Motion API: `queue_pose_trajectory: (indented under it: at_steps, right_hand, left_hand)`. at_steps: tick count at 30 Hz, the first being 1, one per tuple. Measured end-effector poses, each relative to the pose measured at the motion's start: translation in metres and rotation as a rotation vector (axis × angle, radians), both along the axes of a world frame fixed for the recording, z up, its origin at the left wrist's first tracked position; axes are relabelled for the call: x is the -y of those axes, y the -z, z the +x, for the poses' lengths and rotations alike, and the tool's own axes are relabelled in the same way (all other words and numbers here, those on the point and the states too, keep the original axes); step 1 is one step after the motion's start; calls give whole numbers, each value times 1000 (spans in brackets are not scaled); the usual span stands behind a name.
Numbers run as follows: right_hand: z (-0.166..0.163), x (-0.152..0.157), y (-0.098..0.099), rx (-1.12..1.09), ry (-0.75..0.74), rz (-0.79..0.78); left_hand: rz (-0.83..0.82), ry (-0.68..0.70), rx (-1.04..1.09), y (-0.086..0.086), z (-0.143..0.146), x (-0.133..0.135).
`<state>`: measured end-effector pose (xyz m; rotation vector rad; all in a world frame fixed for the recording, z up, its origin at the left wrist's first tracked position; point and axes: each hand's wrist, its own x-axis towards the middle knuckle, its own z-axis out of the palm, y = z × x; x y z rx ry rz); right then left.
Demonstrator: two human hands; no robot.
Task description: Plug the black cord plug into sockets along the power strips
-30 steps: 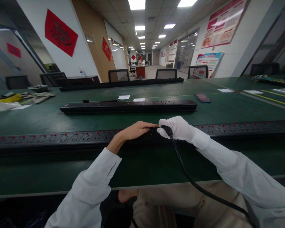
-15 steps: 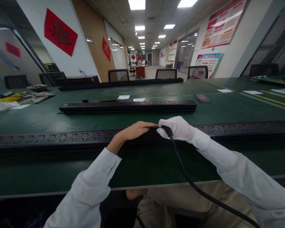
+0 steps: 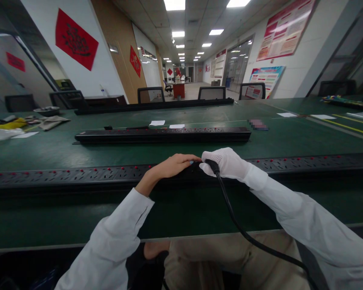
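Green felt-like matting covers the broad tabletop [image 3: 175,209] in front of us, running wide to both sides and far back toward a row of dark chairs [image 3: 211,93]. Across it, close to us, lies the long black power strip [image 3: 78,175], its top dotted with sockets and small red switches, reaching from the left edge of the view to the right edge. Farther back sits a second power strip [image 3: 163,135], shorter and parallel to the first, with two white paper slips [image 3: 157,123] just behind it. At the far left of the tabletop we see a loose pile of cloth and yellow material [image 3: 9,125].

Our right hand [image 3: 226,163], in a white glove, rests on top of the near strip at its middle; its grip is clenched around a black plug [image 3: 211,164], which is pressed down against the strip's top face. From the plug a thick black cable [image 3: 238,225] drops over the near edge of the tabletop and curves down to the lower right, past our white sleeve.

Our left hand [image 3: 174,165] is bare and lies flat on the same strip, just left of the gloved hand, fingertips nearly touching it. Its grip is released, with the fingers stretched along the strip's top and holding nothing.
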<state>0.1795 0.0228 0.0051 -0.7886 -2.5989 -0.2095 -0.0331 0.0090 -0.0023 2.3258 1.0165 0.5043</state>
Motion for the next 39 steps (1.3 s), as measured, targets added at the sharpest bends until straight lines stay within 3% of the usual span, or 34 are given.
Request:
queue_pose_trajectory:
  at_steps: [39]
  right_hand:
    - [-1,1,-2,-3,-14,-9]
  left_hand:
    - [36,1,-36,-2,1,3]
